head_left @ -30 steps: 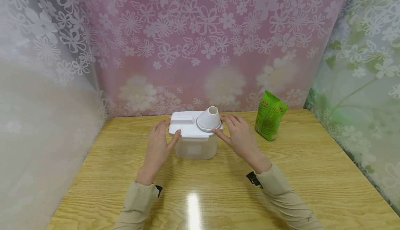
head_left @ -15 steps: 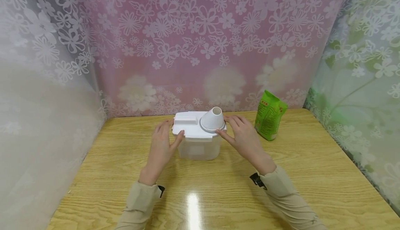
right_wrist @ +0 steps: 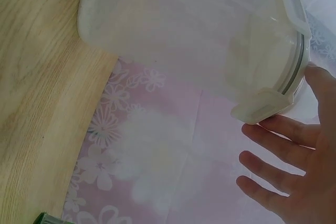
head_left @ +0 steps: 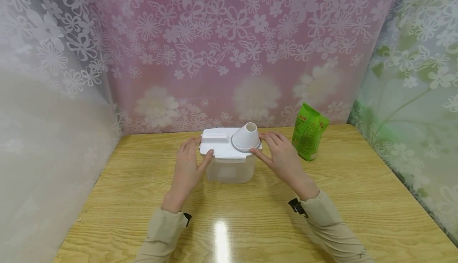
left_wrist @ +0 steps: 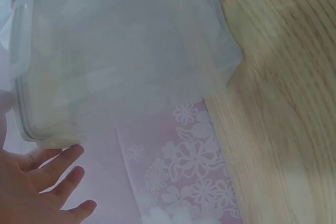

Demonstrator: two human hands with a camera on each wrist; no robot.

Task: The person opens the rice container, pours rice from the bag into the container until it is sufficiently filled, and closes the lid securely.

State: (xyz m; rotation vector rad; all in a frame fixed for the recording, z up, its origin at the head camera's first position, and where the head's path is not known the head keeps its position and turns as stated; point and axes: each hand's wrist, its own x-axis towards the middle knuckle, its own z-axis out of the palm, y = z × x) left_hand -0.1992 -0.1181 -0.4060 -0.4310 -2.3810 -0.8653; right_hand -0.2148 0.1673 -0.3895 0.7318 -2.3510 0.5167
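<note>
A translucent storage container (head_left: 230, 172) stands upright at the middle of the table. Its white lid (head_left: 218, 149) has a raised handle on the left and a cone-shaped measuring cup (head_left: 246, 138) on the right. My left hand (head_left: 187, 167) holds the lid's left end, thumb on the front edge and fingers at the side. At the right end, my right hand (head_left: 284, 161) grips likewise, its thumb beside the cup's base. Both wrist views show the container's walls (left_wrist: 115, 40) and the side clip (right_wrist: 262, 106) hanging outward above the right fingertips.
A green printed bag (head_left: 309, 134) stands on the wooden table (head_left: 143, 175), to the right of the right hand. Flowered curtains hang along the back (head_left: 214, 76) and both sides.
The container has slid a little to the right along the table, with both hands moving along with it. The green bag has stayed in place.
</note>
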